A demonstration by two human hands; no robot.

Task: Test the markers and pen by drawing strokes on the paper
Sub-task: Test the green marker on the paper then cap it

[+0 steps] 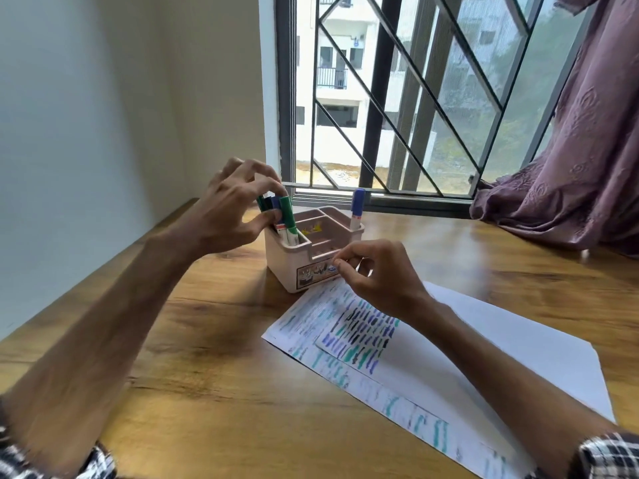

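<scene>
So the markers (285, 216) are stood upright, caps up, in the left pocket of the pink organizer (276, 264). They're directly under the left hand (231, 209), clearly the nearer one. They're clasped at the caps by its thumb and curled fingers, so a straight upward pull is probably needed. The right hand (380, 271) is curled at the organizer's front edge; whether anything's pinched can't be told. The stroke-covered paper (501, 347) is laid just in front.

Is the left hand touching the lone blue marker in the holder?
Apart. The head view shows the left hand on the green markers at the holder's other end, clear of the blue marker.
</scene>
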